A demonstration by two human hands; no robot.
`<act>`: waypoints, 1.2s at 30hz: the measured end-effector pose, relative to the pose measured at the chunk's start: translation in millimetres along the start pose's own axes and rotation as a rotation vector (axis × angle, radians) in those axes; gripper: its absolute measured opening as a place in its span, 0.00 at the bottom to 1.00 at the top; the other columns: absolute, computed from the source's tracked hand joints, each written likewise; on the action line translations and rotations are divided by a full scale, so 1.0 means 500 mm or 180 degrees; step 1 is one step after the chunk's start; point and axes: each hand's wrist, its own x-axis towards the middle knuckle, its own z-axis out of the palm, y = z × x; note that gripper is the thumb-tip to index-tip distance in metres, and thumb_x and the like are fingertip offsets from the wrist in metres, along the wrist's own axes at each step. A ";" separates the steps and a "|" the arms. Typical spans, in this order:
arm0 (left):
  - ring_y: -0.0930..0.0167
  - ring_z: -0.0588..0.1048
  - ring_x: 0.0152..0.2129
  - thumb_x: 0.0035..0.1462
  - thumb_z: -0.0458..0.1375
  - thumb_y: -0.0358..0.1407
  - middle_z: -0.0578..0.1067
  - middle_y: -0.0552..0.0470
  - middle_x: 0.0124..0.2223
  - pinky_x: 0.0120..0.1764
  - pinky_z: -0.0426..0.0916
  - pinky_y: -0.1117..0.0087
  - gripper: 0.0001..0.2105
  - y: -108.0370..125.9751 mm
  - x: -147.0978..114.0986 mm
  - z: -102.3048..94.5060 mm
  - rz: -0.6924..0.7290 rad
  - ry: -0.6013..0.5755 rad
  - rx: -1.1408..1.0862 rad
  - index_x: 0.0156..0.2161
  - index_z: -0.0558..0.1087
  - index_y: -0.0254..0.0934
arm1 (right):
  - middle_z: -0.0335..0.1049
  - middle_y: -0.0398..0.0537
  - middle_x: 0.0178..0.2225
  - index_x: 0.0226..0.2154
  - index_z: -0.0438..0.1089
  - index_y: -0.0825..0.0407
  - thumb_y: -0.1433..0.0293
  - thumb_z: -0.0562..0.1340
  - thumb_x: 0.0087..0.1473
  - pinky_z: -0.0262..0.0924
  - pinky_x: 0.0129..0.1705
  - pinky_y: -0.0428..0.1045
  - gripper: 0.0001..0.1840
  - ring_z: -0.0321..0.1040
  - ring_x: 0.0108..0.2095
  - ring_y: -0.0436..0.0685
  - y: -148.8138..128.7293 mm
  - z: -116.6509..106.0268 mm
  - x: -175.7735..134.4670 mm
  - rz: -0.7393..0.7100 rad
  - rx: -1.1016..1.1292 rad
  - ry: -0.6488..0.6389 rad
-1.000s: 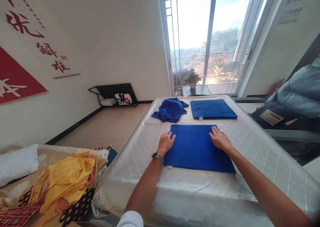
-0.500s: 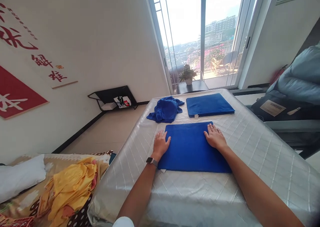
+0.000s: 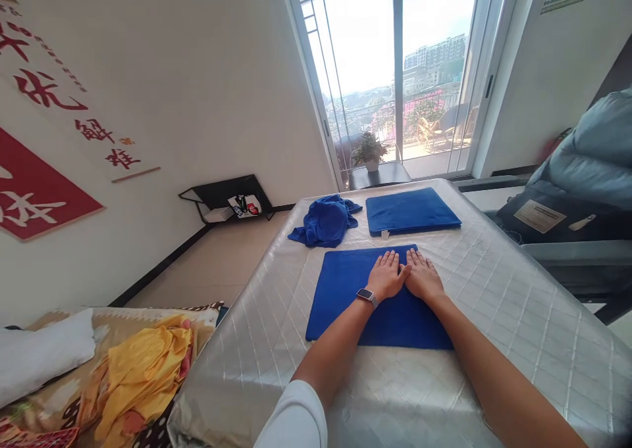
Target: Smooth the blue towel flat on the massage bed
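Note:
A blue cloth (image 3: 340, 290), spread flat in a rectangle, lies on the quilted silvery cover in front of me. My left hand (image 3: 388, 275), with a watch on its wrist, rests flat on the cloth right of its middle. Flat near the cloth's far right corner is my right hand (image 3: 422, 273). Both hands have their fingers stretched out, and the thumbs meet or nearly meet. Beyond them sits a neatly folded blue cloth (image 3: 412, 210) with a small white tag. Left of it is a crumpled blue cloth (image 3: 326, 221).
The silvery covered surface (image 3: 266, 316) slopes off toward the floor at left. A yellow cloth (image 3: 143, 369) and a white pillow (image 3: 44, 352) lie at lower left. An armchair (image 3: 567, 264) holding a bag and a grey-blue puffy item stands close on the right. A potted plant (image 3: 370, 152) stands by the window.
My left hand has slid right across the cloth, from its left edge to beside my right hand. My right hand stays near the far right corner. The view has shifted slightly.

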 end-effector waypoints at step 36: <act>0.59 0.48 0.69 0.66 0.31 0.58 0.51 0.37 0.71 0.67 0.43 0.57 0.40 -0.289 -0.131 -0.043 -0.1542 0.0347 -0.0101 0.69 0.52 0.28 | 0.42 0.55 0.71 0.69 0.46 0.61 0.57 0.39 0.67 0.35 0.69 0.56 0.37 0.38 0.70 0.58 -0.007 -0.012 0.079 0.0121 -0.0136 -0.0124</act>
